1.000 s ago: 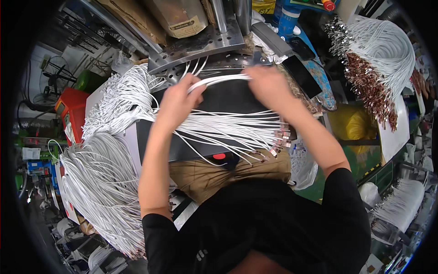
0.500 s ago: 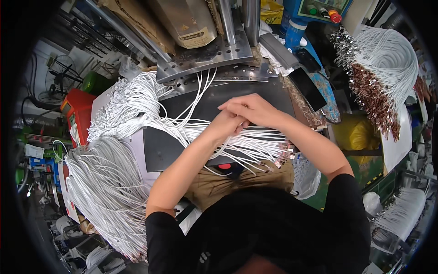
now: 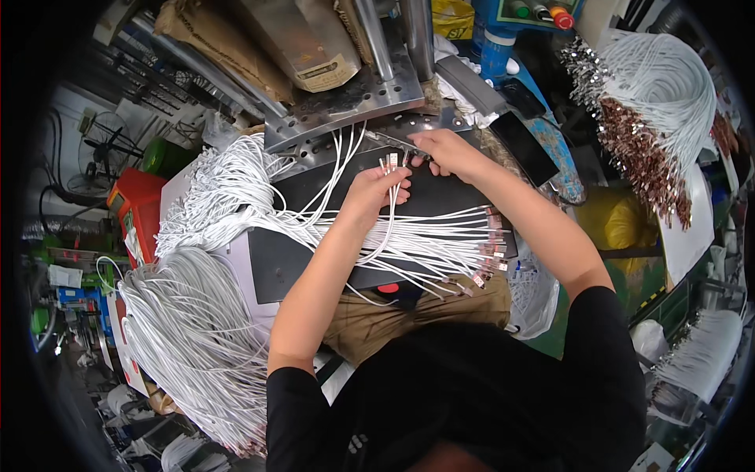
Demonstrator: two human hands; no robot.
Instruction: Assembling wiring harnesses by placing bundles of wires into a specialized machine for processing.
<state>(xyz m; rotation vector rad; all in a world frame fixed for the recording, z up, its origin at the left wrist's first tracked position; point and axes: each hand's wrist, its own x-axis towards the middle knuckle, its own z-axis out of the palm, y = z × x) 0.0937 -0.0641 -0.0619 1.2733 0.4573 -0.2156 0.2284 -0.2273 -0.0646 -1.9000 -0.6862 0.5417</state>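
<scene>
Slim white cables (image 3: 392, 206), pinched in my left hand (image 3: 381, 187), point endwise toward the perforated grey steel plate (image 3: 346, 106); right hand (image 3: 448, 153) nearer it, grip unclear.

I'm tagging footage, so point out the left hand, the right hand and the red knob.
Left hand (image 3: 371, 193), head view: back of the hand.
Right hand (image 3: 454, 154), head view: back of the hand.
Red knob (image 3: 562, 19), head view: its cap.

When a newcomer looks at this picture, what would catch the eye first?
Probably the big heap of white cables at lower left. Next comes the left hand, near the centre, pinching a few cable ends above the black board. At upper right, a coiled white bundle shows copper-coloured tips.
</scene>
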